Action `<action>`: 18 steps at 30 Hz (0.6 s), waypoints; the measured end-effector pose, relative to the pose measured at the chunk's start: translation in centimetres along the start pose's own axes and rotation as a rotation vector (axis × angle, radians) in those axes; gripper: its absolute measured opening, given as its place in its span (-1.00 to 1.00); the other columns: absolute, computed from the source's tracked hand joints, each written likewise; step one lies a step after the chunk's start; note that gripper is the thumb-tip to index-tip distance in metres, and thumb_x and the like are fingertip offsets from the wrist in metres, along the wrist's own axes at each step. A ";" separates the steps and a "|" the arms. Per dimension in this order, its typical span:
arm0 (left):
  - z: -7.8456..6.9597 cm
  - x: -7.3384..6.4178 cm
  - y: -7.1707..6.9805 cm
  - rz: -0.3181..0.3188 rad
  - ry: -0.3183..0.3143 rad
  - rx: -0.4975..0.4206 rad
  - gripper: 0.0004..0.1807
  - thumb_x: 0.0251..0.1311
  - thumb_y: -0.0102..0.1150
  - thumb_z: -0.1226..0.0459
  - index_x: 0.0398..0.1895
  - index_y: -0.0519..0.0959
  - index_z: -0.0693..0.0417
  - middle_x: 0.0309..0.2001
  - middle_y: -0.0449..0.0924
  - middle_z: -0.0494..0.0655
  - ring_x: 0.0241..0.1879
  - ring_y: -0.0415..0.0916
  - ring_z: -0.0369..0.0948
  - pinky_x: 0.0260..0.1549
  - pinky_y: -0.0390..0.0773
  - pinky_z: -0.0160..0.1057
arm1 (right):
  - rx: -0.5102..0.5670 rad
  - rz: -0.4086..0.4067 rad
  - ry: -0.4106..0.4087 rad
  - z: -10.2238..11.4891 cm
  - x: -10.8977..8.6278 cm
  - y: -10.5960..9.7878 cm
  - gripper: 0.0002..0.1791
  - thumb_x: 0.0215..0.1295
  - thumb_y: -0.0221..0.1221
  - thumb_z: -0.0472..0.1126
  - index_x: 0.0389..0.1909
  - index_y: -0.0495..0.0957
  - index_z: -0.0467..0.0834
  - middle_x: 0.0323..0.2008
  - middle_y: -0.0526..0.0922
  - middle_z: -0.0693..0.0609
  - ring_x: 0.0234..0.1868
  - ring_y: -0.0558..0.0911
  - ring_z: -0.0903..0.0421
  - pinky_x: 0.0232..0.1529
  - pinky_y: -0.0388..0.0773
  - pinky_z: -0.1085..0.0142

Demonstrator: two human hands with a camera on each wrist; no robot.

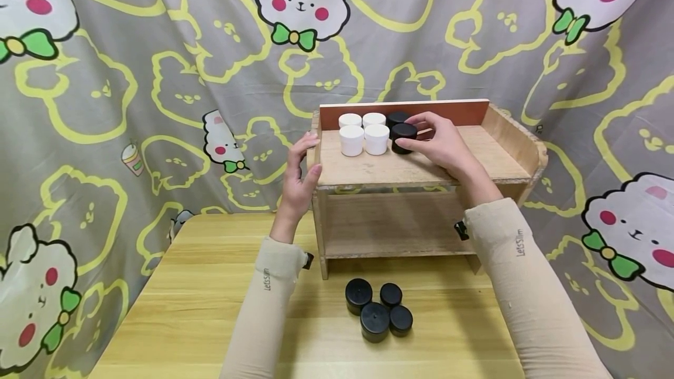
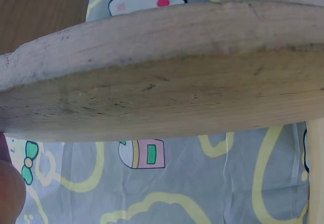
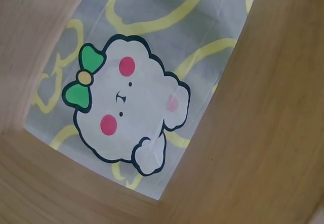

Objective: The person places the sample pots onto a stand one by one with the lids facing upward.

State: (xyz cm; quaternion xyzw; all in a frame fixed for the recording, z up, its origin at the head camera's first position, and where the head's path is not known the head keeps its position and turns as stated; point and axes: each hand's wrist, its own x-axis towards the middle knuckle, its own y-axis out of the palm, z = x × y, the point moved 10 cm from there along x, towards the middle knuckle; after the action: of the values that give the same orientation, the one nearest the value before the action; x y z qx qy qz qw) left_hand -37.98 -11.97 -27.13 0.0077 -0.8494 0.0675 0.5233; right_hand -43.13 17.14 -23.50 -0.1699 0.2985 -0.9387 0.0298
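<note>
My right hand [image 1: 439,142] holds the front black lidded jar [image 1: 403,138] on the upper board of a wooden shelf unit [image 1: 368,175], thumb at its front and fingers at its far side. Another black jar [image 1: 397,117] stands just behind, partly hidden. To the left, several white jars [image 1: 351,141] stand upright in two rows. My left hand [image 1: 299,183] rests at the unit's left side panel [image 1: 314,162], fingertips on its upper edge and thumb lower down. In the left wrist view this panel [image 2: 162,90] crosses the picture, with a fingertip [image 2: 10,193] at the lower left.
Several black jars [image 1: 375,321] stand close together on the wooden table [image 1: 210,291] in front of the unit. A lower board [image 1: 389,224] lies beneath the upper one. A reddish back panel [image 1: 447,113] borders the top, and a patterned curtain [image 1: 221,51] hangs behind.
</note>
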 end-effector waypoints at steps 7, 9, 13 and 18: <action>0.0 0.0 0.0 0.003 0.003 -0.007 -0.22 0.44 0.08 -0.21 0.26 0.38 0.36 0.35 0.39 0.34 0.56 0.17 0.05 0.51 0.28 0.02 | 0.009 -0.006 -0.029 0.4 -0.7 -1.1 -0.32 0.27 0.43 0.04 0.34 0.49 -0.13 0.23 0.61 -0.18 0.22 0.63 -0.15 0.22 0.57 0.11; -0.1 0.0 0.0 0.004 0.006 -0.011 -0.22 0.44 0.08 -0.21 0.26 0.38 0.36 0.35 0.39 0.34 0.56 0.17 0.05 0.51 0.27 0.02 | 0.008 -0.032 -0.046 0.8 -1.2 -1.8 -0.32 0.28 0.42 0.06 0.34 0.49 -0.13 0.25 0.61 -0.14 0.21 0.64 -0.09 0.17 0.59 0.23; -0.3 0.1 0.0 0.002 0.012 -0.019 -0.22 0.45 0.08 -0.20 0.26 0.38 0.38 0.35 0.38 0.36 0.56 0.17 0.07 0.51 0.26 0.04 | 0.030 -0.093 -0.086 1.7 -2.6 -2.9 -0.35 0.30 0.40 0.05 0.34 0.51 -0.11 0.26 0.61 -0.11 0.13 0.68 0.09 0.00 0.60 0.48; -0.3 0.0 0.1 0.000 0.011 -0.018 -0.22 0.44 0.08 -0.20 0.26 0.39 0.37 0.35 0.39 0.35 0.56 0.17 0.06 0.51 0.27 0.04 | 0.094 -0.133 -0.172 2.5 -4.8 -3.5 -0.46 0.35 0.38 -0.11 0.30 0.54 -0.14 0.15 0.63 -0.14 0.00 0.66 0.31 0.01 0.59 0.57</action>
State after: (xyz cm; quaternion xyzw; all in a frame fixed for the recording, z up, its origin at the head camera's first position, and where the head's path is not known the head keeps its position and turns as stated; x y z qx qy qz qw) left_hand -37.71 -11.86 -26.95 0.0024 -0.8470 0.0599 0.5282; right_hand -37.64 19.37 -21.03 -0.2676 0.2387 -0.9335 0.0007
